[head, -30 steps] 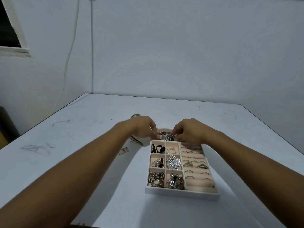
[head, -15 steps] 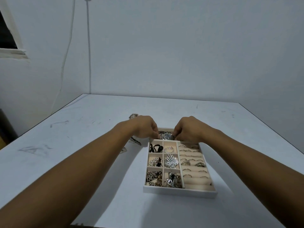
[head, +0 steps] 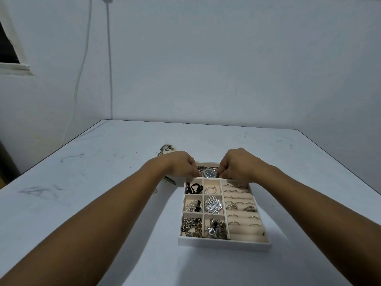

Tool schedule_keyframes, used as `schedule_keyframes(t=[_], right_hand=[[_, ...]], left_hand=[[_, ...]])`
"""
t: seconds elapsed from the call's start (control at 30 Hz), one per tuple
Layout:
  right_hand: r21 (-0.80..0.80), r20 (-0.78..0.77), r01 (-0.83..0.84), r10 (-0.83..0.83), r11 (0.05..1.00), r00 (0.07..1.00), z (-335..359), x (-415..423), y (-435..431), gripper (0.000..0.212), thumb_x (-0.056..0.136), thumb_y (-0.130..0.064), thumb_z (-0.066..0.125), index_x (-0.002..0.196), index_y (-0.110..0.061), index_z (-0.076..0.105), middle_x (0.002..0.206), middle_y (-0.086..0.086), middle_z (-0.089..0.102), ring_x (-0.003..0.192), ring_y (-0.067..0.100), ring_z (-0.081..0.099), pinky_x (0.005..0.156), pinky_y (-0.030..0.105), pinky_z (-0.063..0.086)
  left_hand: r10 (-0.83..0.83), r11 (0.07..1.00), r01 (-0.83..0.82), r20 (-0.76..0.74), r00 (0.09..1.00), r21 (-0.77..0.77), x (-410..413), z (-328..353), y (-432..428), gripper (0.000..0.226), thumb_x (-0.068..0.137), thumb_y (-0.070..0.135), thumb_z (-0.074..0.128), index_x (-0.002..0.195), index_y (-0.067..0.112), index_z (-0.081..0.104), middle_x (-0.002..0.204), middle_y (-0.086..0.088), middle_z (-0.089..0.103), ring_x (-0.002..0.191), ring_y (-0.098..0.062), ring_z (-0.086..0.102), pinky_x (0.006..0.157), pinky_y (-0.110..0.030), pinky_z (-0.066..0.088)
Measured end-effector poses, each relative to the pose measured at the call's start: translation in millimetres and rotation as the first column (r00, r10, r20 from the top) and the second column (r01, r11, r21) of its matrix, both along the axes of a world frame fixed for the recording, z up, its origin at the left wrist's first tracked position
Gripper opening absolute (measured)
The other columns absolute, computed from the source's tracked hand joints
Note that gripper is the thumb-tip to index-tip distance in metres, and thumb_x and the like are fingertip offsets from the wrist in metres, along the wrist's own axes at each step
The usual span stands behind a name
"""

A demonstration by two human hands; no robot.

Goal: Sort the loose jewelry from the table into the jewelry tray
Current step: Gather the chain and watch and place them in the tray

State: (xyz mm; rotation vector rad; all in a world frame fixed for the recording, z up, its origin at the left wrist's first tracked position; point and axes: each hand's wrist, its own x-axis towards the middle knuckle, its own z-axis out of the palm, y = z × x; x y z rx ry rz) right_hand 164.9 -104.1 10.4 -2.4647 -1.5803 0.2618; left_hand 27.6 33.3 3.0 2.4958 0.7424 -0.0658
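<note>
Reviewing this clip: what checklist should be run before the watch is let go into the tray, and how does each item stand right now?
1. Watch held on both sides: ok, the left hand and right hand pinch it.
2. Watch over the tray, at its far compartment: ok.
3. Room in that compartment: cannot tell; chains lie there and the hands hide the rest.
4. Tray flat on the table: ok.
5. All jewelry off the table: not ok; loose pieces lie left of the tray.
</note>
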Motion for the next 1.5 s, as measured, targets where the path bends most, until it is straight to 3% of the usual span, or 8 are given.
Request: schedule_keyframes(t=[0.1,0.3,0.63,0.7,0.9,1.17,1.33,1.5], right_hand=[[0.013,-0.021,0.008,-0.008,1.000,1.000,-2.3,-0.3,-2.1,0.016,0.085,-0.016,0.070,0.098,-0.021,0.078,0.097,0.000,0.076,0.091,0.014,0.066,0.078,0.023,0.051],[0.077,-0.072,0.045,-0.039,0.996,0.997,-4.1,-0.2,-6.5,0.015,0.084,-0.015,0.071,0.096,-0.020,0.079,0.092,0.000,0.076,0.082,0.011,0.065,0.075,0.021,0.050],[0.217,-0.266,0.155,-0.095,0.964,0.959,-0.6,0.7,-23.3,0.009,0.082,-0.004,0.070,0.086,-0.010,0.076,0.072,0.010,0.072,0.048,0.022,0.060,0.059,0.033,0.059],[0.265,-0.280,0.180,-0.103,0.947,0.954,1.2,1.8,-29.0,0.008,0.082,-0.005,0.072,0.086,-0.011,0.076,0.077,0.006,0.074,0.055,0.029,0.067,0.060,0.034,0.061],[0.404,-0.307,0.250,-0.127,0.880,0.943,0.6,-3.2,-56.1,0.014,0.085,-0.006,0.068,0.086,-0.019,0.074,0.080,-0.002,0.073,0.070,0.006,0.070,0.052,0.004,0.045],[0.413,-0.416,0.390,-0.211,0.823,0.885,-30.7,-27.1,-99.5,0.024,0.085,-0.022,0.070,0.108,-0.027,0.065,0.094,-0.008,0.067,0.078,0.004,0.065,0.054,0.007,0.045],[0.358,-0.406,0.424,-0.270,0.832,0.873,-42.8,-41.3,-108.5,0.037,0.091,-0.026,0.061,0.128,-0.024,0.058,0.105,-0.009,0.063,0.087,0.005,0.062,0.074,0.021,0.053],[0.376,-0.403,0.345,-0.184,0.860,0.897,-41.1,-50.8,-118.5,0.019,0.097,-0.020,0.052,0.107,-0.036,0.056,0.085,-0.029,0.058,0.076,-0.007,0.061,0.058,0.002,0.043]], left_hand=[[0.020,1.000,-0.020,-0.010,1.000,0.003,2.1,-3.0,-2.1,0.021,0.088,0.037,0.061,0.092,0.018,0.068,0.081,0.011,0.064,0.079,-0.005,0.055,0.075,-0.027,0.042],[0.037,0.999,-0.037,0.013,0.999,-0.012,-0.1,-10.4,-0.9,0.023,0.087,0.038,0.059,0.092,0.016,0.063,0.099,-0.002,0.069,0.099,-0.020,0.062,0.086,-0.034,0.049],[0.037,0.999,-0.033,0.098,0.994,-0.041,-7.7,-8.8,-2.0,0.024,0.087,0.044,0.064,0.083,0.020,0.062,0.083,0.009,0.070,0.087,-0.009,0.061,0.075,-0.025,0.047],[0.038,0.999,-0.034,0.104,0.994,-0.042,-9.6,-9.1,-2.5,0.026,0.086,0.046,0.064,0.083,0.020,0.064,0.083,0.009,0.071,0.090,-0.011,0.063,0.077,-0.028,0.049],[0.093,0.995,-0.099,0.178,0.980,0.027,-17.2,-14.5,-5.0,0.022,0.084,0.046,0.065,0.094,0.026,0.060,0.101,0.005,0.067,0.087,-0.012,0.058,0.073,-0.030,0.047],[0.139,0.977,-0.184,0.340,0.930,0.104,-52.9,-24.3,-43.6,0.033,0.089,0.039,0.060,0.120,0.029,0.054,0.125,0.005,0.059,0.102,-0.015,0.055,0.083,-0.030,0.043],[0.146,0.971,-0.203,0.358,0.922,0.127,-67.8,-30.7,-66.7,0.025,0.091,0.036,0.055,0.115,0.036,0.055,0.118,0.007,0.062,0.101,-0.017,0.056,0.090,-0.038,0.045],[0.109,0.949,-0.203,0.352,0.929,0.242,-75.0,-35.1,-84.0,0.029,0.097,0.028,0.044,0.124,0.031,0.052,0.104,0.011,0.058,0.105,-0.012,0.049,0.099,-0.038,0.037]])
